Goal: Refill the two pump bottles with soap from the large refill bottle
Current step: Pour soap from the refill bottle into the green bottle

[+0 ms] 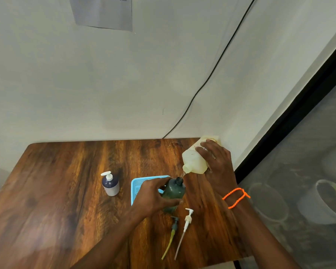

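My right hand (216,164) grips the large pale refill bottle (195,161), tipped with its open mouth down to the left. A thin stream of soap runs from it into the neck of the dark green bottle (174,192). My left hand (153,197) holds that green bottle upright on the table, its pump removed. Two pumps lie on the table in front of it: a dark one with a yellowish tube (174,229) and a white one (186,222). A second pump bottle (110,184), dark with a white pump head on, stands apart to the left.
A light blue plastic tray (139,184) lies behind my left hand on the wooden table (66,191). The wall is close behind the table, with a black cable (211,74) running down it. The table's right edge borders a dark-framed glass panel (299,171).
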